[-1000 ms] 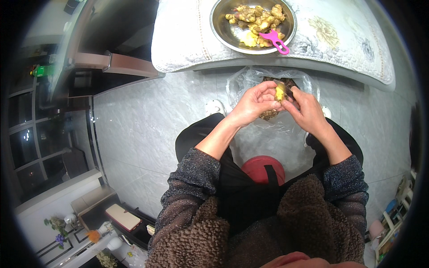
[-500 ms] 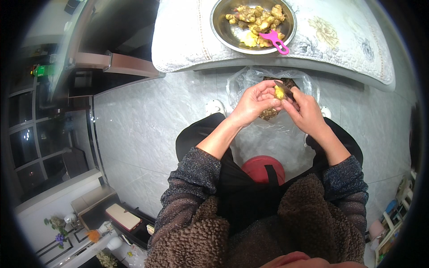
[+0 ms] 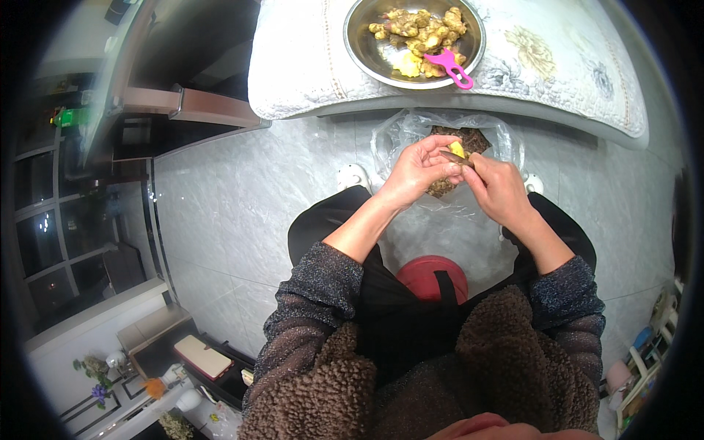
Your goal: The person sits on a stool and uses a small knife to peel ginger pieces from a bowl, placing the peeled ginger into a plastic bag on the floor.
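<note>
Between the fingers of my left hand (image 3: 416, 170) is a small piece of ginger (image 3: 457, 149), its yellow flesh bare. My right hand (image 3: 501, 186) grips a small dark-bladed knife (image 3: 457, 158), whose blade lies across the ginger. Its handle is mostly hidden in my fingers. Both hands are close together above an open clear plastic bag (image 3: 389, 139) holding brown scraps (image 3: 469, 139). Beyond the bag, a steel bowl (image 3: 356, 59) contains several knobs of ginger (image 3: 422, 29) and some peeled yellow pieces (image 3: 408, 64). A pink peeler (image 3: 451, 67) rests over the bowl's near rim.
The bowl stands on a padded surface with a pale floral quilted cover (image 3: 293, 66). Below is a grey tiled floor (image 3: 220, 198). A round red seat (image 3: 425, 273) shows between my legs. Furniture with a copper-coloured edge (image 3: 213, 107) stands at the left.
The knife blade has turned from pointing up beside the ginger to lying across it, nearer my left fingers. My right hand has shifted slightly; the bowl and peeler stay in place.
</note>
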`<state>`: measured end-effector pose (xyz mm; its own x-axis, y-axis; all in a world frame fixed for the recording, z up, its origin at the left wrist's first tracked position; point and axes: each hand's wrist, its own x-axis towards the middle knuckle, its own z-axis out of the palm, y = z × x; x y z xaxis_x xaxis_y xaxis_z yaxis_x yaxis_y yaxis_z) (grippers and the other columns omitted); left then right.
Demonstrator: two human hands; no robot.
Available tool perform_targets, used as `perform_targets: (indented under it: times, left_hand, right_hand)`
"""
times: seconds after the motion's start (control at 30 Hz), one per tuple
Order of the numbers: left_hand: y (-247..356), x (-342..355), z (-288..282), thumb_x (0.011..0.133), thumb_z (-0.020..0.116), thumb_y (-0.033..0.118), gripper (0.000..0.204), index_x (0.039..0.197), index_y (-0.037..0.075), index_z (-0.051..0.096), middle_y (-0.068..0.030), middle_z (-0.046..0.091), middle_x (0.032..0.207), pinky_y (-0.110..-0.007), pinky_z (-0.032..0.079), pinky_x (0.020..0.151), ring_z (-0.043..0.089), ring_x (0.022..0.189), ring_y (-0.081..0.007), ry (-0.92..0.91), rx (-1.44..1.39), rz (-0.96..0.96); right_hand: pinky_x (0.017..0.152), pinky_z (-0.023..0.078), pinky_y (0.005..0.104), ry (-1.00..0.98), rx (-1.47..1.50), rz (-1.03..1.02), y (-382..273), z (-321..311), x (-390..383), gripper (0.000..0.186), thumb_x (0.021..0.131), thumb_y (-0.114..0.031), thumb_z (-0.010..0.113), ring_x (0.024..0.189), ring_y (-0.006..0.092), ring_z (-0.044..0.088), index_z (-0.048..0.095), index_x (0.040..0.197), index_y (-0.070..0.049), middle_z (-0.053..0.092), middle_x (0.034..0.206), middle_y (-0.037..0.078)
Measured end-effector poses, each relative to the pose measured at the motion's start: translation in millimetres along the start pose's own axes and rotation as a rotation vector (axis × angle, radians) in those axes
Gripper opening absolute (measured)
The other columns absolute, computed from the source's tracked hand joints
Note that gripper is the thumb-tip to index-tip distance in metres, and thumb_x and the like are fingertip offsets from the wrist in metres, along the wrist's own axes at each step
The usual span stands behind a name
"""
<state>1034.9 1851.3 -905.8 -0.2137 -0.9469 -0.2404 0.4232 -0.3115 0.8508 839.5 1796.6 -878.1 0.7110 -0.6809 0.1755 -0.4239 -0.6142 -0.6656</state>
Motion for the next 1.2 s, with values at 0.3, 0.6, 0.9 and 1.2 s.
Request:
perform_targets:
  times: [0.3,0.6,0.9,1.2]
  left_hand:
    - [5,-2,3,0.093,0.06,0.003,0.057,0.145,-0.002,0.037,-0.0101,0.062,0.118,-0.029,0.051,0.087,0.064,0.097,-0.0163,-0.07,-0.118,-0.032]
    - [5,-5,-2,0.094,0.062,0.007,0.056,0.144,-0.003,0.04,-0.0104,0.064,0.117,-0.031,0.052,0.087,0.064,0.096,-0.0164,-0.148,-0.053,-0.077]
    - [7,-5,-4,0.094,0.062,0.008,0.05,0.139,-0.004,0.046,-0.0112,0.067,0.11,-0.031,0.052,0.085,0.066,0.091,-0.016,-0.196,-0.063,-0.078]
    - [11,-9,-4,0.093,0.062,0.006,0.048,0.138,-0.004,0.047,-0.0119,0.065,0.114,-0.033,0.054,0.089,0.067,0.095,-0.0191,-0.225,-0.028,-0.092]
  right_hand:
    - [0.054,0.041,0.0401,-0.052,0.18,0.222,13,-14,7,0.027,0.09,-0.025,0.063,0.06,0.0352,0.057,0.055,0.094,0.001,0.056,0.067,0.018]
    - [0.059,0.042,0.0405,-0.187,0.156,0.18,8,-30,13,0.032,0.088,-0.029,0.066,0.065,0.0335,0.058,0.056,0.098,-0.001,0.058,0.072,0.015]
    - [0.057,0.041,0.0409,-0.201,0.248,0.197,10,-22,8,0.029,0.089,-0.028,0.066,0.063,0.035,0.057,0.058,0.096,-0.001,0.057,0.069,0.015]
    - [0.054,0.042,0.04,-0.145,0.161,0.103,11,-19,4,0.029,0.088,-0.03,0.068,0.06,0.0336,0.059,0.059,0.09,-0.002,0.058,0.066,0.014]
